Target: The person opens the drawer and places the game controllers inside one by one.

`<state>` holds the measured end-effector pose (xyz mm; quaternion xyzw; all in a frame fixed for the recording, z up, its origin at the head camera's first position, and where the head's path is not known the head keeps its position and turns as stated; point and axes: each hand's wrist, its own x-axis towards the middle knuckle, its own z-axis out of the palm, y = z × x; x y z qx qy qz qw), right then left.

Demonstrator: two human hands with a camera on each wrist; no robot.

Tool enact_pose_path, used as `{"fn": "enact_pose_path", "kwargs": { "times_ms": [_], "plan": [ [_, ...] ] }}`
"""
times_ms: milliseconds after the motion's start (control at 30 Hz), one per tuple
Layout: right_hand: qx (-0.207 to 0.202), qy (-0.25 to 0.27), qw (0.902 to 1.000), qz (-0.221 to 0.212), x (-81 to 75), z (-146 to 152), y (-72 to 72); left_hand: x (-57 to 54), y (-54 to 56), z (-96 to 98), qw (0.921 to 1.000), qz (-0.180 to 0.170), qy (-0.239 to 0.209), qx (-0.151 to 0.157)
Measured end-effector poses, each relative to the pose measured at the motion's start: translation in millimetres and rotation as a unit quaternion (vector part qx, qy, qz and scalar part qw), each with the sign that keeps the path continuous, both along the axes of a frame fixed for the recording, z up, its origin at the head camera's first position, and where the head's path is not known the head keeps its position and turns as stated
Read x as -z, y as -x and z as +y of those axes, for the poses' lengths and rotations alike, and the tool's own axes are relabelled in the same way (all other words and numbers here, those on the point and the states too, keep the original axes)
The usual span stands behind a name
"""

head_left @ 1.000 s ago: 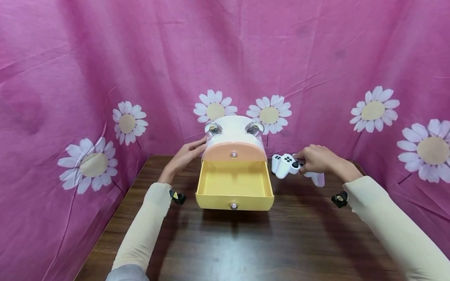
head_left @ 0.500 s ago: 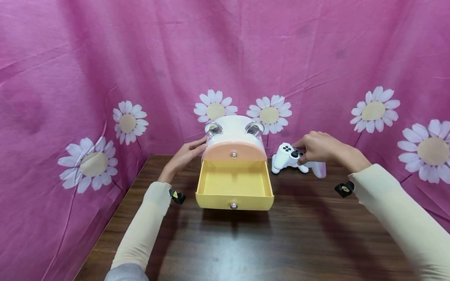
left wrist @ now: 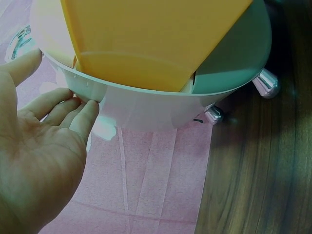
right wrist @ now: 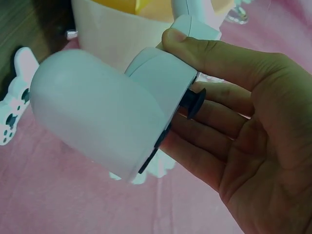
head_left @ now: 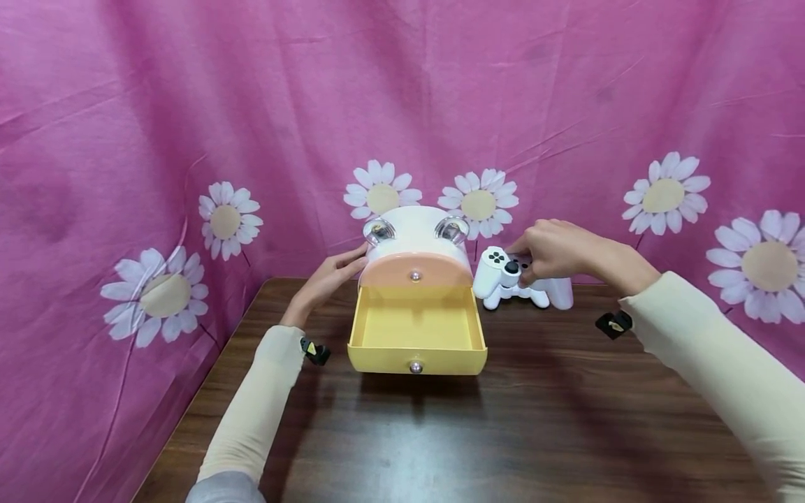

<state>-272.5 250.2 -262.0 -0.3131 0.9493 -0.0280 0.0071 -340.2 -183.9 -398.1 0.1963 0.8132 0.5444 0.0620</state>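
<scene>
A white game controller [head_left: 492, 269] with black buttons and sticks hangs tilted in my right hand [head_left: 562, 248]. Thumb and fingers pinch it around its middle in the right wrist view, where its rounded white grip [right wrist: 97, 112] faces the camera. A second white controller [head_left: 539, 299] is on the table just beneath, partly hidden by the first. To their left stands a white animal-shaped drawer box [head_left: 411, 227] with its yellow drawer [head_left: 440, 362] pulled out and nothing in it. My left hand [head_left: 325, 281] touches the box's left side with extended fingers, thumb apart.
Above the yellow drawer, a peach upper drawer front [head_left: 390, 269] with a round silver knob is closed. Two silver-rimmed eyes sit on top of the box. The dark wooden table [head_left: 402, 440] reaches back to a pink curtain [head_left: 302, 105] printed with daisies.
My right hand has lifted the controller off the table and moved it up, then left toward the box. The second controller beneath has come into view. My left hand stays put.
</scene>
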Motion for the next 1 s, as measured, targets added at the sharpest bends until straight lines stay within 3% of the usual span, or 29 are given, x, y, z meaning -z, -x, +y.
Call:
{"fn": "enact_pose_path", "kwargs": {
  "times_ms": [533, 1000],
  "plan": [
    [-0.093, -0.015, 0.9954, 0.018, -33.4, -50.1, -5.4, 0.8, -0.7, 1.2, 1.0, 0.0, -0.008, 0.001],
    [-0.122, -0.061, 0.9904, 0.017, -45.1, -96.8, -7.7, -1.1, -2.3, 2.4, 0.9998, -0.005, -0.018, 0.008]
  ]
}}
